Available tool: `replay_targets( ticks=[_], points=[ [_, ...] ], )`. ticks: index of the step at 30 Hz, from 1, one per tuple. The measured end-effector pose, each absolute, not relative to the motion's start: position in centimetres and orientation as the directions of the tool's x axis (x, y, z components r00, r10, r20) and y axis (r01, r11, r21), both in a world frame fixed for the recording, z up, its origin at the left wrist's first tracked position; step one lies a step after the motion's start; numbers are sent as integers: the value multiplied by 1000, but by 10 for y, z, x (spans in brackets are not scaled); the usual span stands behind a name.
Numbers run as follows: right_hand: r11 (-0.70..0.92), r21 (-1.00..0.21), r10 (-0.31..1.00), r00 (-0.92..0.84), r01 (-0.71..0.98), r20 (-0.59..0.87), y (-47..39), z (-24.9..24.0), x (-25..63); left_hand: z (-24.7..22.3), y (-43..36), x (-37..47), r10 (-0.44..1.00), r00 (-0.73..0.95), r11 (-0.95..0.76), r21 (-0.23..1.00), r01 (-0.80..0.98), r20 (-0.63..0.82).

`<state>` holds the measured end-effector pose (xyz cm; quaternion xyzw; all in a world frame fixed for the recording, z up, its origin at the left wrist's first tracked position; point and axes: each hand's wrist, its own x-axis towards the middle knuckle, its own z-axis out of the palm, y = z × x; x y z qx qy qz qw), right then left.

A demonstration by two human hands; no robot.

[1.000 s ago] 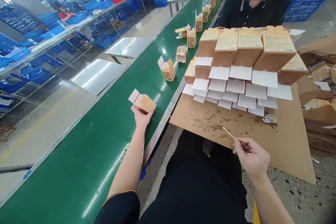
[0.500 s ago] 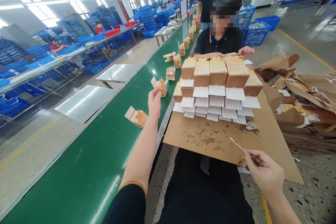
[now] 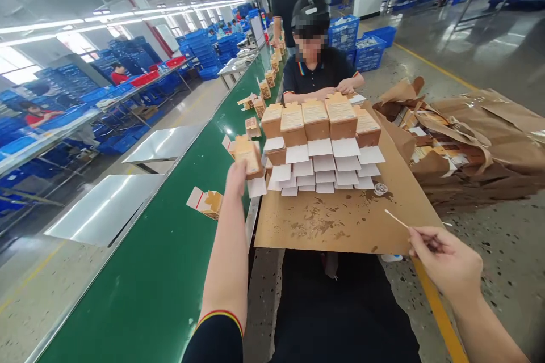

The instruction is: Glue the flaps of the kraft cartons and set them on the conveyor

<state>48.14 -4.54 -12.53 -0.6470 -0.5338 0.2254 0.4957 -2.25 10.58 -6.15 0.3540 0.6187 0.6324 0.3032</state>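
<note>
From my remote seat: left hand (image 3: pixel 237 178) pinched on a carton (image 3: pixel 249 156), white flap hanging down, at the left end of the carton stack (image 3: pixel 313 125); can't tell if the two touch. Right hand (image 3: pixel 451 261) well apart from the left, fingertips together on a cotton swab (image 3: pixel 397 218), tip pointing up-left over the brown board (image 3: pixel 349 221). Edges: board's near edge runs between the hands, above the dark-clothed lap; its right edge slants up and away from the right hand. Metal belt rail (image 3: pixel 252 221) sits just below the left hand, close to the board's left edge. Open room: bare, wet-spotted board between the hands and in front of the stack; bare green belt (image 3: pixel 149 261) left of my left forearm. In the way: stack blocks the left hand's right side, white flaps jutting toward me. Open box (image 3: pixel 210 204) lies on the belt, below-left of the left hand; a row of boxes (image 3: pixel 266 88) runs up the belt beyond it. Small clear round item (image 3: pixel 380 189) on the board, up-left of the right hand. Seated person (image 3: pixel 315 76) behind the stack, paper sack (image 3: pixel 481 142) beyond the right hand.
</note>
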Motion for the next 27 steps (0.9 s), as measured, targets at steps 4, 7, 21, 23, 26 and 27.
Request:
replay_targets(
  ticks=[4,7,21,23,26,27],
  points=[
    [28,-789,916,300,613,266,-14,-108,488,-63,24,-30,798,-591,-195,979,-66,119],
    [36,-702,942,210,712,261,12,-95,488,-84,-33,-12,875,-480,-156,975,-155,63],
    [-5,-438,999,25,899,39,83,-80,479,-169,-52,71,917,-377,69,984,-165,-127],
    [-5,-454,997,38,891,62,76,-80,482,-164,-52,73,925,-356,78,982,-170,-135],
    [24,-512,992,41,858,116,42,-86,474,-160,-53,75,925,-356,72,980,-186,-136],
    [53,-551,991,26,833,135,26,-92,464,-160,-53,75,921,-368,64,980,-191,-132]
  ],
)
